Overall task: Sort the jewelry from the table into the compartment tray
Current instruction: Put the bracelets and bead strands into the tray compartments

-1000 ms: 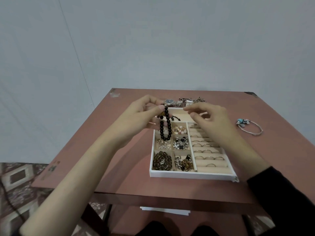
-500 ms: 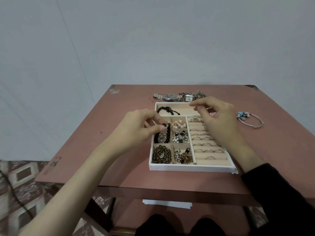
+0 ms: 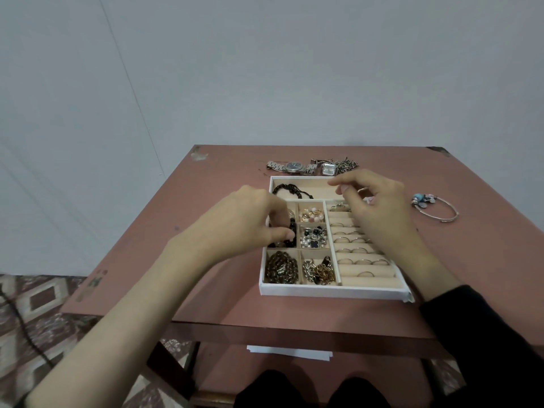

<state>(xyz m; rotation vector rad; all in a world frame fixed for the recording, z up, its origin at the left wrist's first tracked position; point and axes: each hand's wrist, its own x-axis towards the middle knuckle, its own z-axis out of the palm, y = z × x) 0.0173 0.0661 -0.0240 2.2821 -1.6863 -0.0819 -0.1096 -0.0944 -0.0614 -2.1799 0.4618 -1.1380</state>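
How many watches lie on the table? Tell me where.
2: a round-faced watch lies beyond the tray, a square-faced watch just right of it. Others may be hidden.

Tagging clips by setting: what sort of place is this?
Probably a plain room at home: a worn reddish-brown table before a bare grey wall, and a patterned brown rug on the floor.

Tray (image 3: 332,292) sits mid-table (image 3: 206,201). Watches (image 3: 294,167) lie beyond its far edge; bangle (image 3: 438,210) lies on the table, right of it. Rings (image 3: 360,262) in tray's right section, beads (image 3: 281,267) in near-left compartment.
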